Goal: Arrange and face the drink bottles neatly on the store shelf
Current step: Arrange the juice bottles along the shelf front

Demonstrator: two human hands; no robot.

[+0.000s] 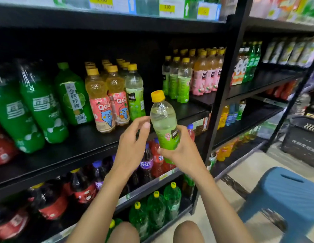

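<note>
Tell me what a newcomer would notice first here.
First, the yellow-capped bottle of pale green drink, held up mid-frame by the right hand, with the left hand open beside it. Next, the big green bottles at the left of the shelf, and the blue stool at lower right.

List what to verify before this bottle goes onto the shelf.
1. Grip secure: ok. The right hand is wrapped round the bottle at its label.
2. Cap on: ok.
3. Bottle upright: not ok, it leans slightly.
4. Left hand free to help: ok, open beside the bottle.
5. Room on the shelf: ok, a bare patch lies right of the matching bottle.
6. Label turned outward: cannot tell, the right hand covers part of it.
</note>
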